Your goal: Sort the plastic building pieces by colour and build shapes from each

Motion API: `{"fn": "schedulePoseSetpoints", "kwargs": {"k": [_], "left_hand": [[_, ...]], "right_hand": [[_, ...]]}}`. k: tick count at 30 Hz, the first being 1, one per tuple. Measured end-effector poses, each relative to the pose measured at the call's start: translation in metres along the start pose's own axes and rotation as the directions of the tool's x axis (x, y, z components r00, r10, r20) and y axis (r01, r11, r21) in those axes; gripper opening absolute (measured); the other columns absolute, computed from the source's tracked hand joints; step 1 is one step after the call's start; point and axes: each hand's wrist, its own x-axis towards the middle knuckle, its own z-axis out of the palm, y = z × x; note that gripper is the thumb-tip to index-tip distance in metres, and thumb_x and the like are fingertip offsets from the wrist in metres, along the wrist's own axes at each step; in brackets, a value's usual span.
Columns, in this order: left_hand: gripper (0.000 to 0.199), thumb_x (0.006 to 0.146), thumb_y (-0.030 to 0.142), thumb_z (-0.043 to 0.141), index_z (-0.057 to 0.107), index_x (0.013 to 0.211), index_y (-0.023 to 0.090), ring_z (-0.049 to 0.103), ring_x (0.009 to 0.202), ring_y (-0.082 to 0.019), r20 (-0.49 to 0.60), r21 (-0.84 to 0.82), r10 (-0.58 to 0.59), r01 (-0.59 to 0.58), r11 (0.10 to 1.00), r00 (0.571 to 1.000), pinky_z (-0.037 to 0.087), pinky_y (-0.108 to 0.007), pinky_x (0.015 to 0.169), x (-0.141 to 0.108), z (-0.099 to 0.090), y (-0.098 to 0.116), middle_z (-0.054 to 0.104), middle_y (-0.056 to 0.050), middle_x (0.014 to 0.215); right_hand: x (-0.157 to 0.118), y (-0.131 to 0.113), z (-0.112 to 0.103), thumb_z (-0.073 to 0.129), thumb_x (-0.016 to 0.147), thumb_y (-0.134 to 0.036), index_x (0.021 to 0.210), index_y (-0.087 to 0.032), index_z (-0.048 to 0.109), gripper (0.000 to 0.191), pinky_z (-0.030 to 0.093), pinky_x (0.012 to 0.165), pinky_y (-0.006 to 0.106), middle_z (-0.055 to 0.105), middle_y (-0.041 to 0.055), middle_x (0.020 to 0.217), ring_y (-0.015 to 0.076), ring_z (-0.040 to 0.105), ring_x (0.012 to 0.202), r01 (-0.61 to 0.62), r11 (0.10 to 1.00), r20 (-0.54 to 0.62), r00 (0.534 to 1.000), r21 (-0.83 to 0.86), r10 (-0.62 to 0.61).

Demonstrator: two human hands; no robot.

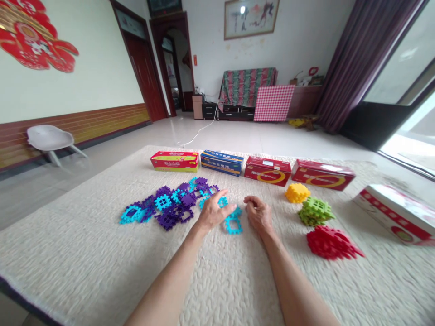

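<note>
My left hand (213,212) is over several light-blue interlocking plastic squares, its fingers stretched out and thumb apart, with nothing gripped. One open-centred light-blue square (234,232) lies on the quilted mat between my hands. To its right, my right hand (258,216) is closed, fingers curled inward; whether anything is inside is hidden. A loose heap of purple squares (169,218) mixed with light-blue squares (162,202) spreads left of my left hand. Beyond my right hand sit a yellow stack (297,193), a green stack (316,211) and a red pile (331,243) of similar pieces.
Along the mat's (102,253) far side stand a red-and-yellow box (175,161), a blue box (222,163) and two dark-red boxes (267,170). A white-and-red box (397,215) is at the right. A white chair (50,138) stands on the floor at left.
</note>
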Motion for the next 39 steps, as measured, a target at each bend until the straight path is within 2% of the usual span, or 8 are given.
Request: {"fn": "schedulePoseSetpoints", "kwargs": {"k": [6,12,20,23,26,31,36,39], "left_hand": [[0.025,0.083,0.021,0.049,0.067,0.1,0.016,0.061,0.104,-0.022,-0.249,0.246,-0.065,0.128,0.961,0.966,0.046,-0.039,0.096,0.006,-0.008,-0.037,0.069,-0.009,0.104],[0.028,0.082,0.019,0.049,0.064,0.106,0.016,0.056,0.108,-0.024,-0.203,0.492,0.09,0.022,0.87,0.975,0.042,-0.042,0.099,-0.006,0.02,-0.05,0.064,-0.011,0.106],[0.028,0.085,0.025,0.051,0.062,0.11,0.017,0.057,0.11,-0.02,-0.131,0.152,0.093,-0.072,0.986,0.987,0.046,-0.036,0.099,-0.004,0.036,-0.027,0.064,-0.009,0.114],[0.03,0.09,0.026,0.043,0.061,0.113,0.019,0.058,0.112,-0.017,-0.081,-0.041,0.104,-0.107,0.993,0.991,0.047,-0.031,0.097,-0.003,0.03,-0.018,0.064,-0.007,0.119],[0.031,0.091,0.025,0.04,0.064,0.109,0.019,0.058,0.112,-0.018,-0.185,-0.03,0.09,-0.097,0.995,0.979,0.047,-0.033,0.097,0.001,0.015,-0.019,0.066,-0.007,0.117],[0.028,0.083,0.016,0.044,0.067,0.099,0.017,0.061,0.103,-0.019,-0.398,0.28,0.075,0.044,0.959,0.914,0.046,-0.035,0.097,0.009,-0.041,-0.048,0.068,-0.008,0.104],[0.036,0.075,0.018,0.053,0.063,0.11,0.017,0.054,0.113,-0.026,-0.405,0.621,-0.018,0.289,0.728,0.914,0.04,-0.04,0.101,-0.004,-0.107,-0.088,0.063,-0.012,0.112],[0.042,0.074,0.019,0.055,0.06,0.115,0.017,0.054,0.112,-0.026,-0.385,0.693,-0.144,0.388,0.608,0.912,0.041,-0.038,0.097,-0.016,-0.126,-0.105,0.062,-0.013,0.113]], "right_hand": [[-0.005,-0.018,-0.004,0.047,0.077,-0.032,0.086,-0.018,0.067,0.026,0.046,0.061,0.025,0.07,0.0042,0.082,0.0139,0.058,0.061,0.045,0.996,0.128,0.99,0.075,-0.054],[-0.005,-0.022,-0.003,0.05,0.078,-0.035,0.09,-0.019,0.066,0.026,0.048,0.061,0.026,0.07,0.0051,0.087,0.0139,0.058,0.062,0.057,0.996,0.174,0.982,0.066,-0.067],[-0.006,-0.02,-0.004,0.05,0.081,-0.036,0.097,-0.018,0.065,0.028,0.048,0.059,0.025,0.067,0.0048,0.088,0.013,0.057,0.06,0.106,0.992,0.196,0.974,0.067,-0.117],[-0.005,-0.02,-0.004,0.05,0.083,-0.034,0.101,-0.02,0.063,0.027,0.05,0.073,0.028,0.066,0.0058,0.098,0.0175,0.062,0.081,0.188,0.98,0.17,0.966,0.061,-0.196],[-0.004,-0.021,-0.002,0.051,0.083,-0.034,0.104,-0.021,0.061,0.026,0.045,0.092,0.036,0.063,0.0081,0.11,0.0221,0.058,0.105,0.299,0.953,0.158,0.939,0.053,-0.304],[-0.004,-0.015,0.005,0.056,0.082,-0.034,0.108,-0.023,0.06,0.029,0.043,0.096,0.044,0.062,0.0094,0.116,0.025,0.057,0.11,0.425,0.905,0.306,0.866,-0.036,-0.395],[-0.004,-0.009,0.008,0.056,0.081,-0.033,0.105,-0.023,0.06,0.026,0.046,0.092,0.042,0.062,0.0083,0.111,0.0239,0.059,0.103,0.442,0.894,0.321,0.86,-0.076,-0.398],[-0.004,-0.009,0.007,0.055,0.081,-0.031,0.106,-0.021,0.058,0.028,0.048,0.09,0.039,0.06,0.0094,0.11,0.0231,0.059,0.1,0.418,0.904,0.309,0.874,-0.085,-0.375]]}}
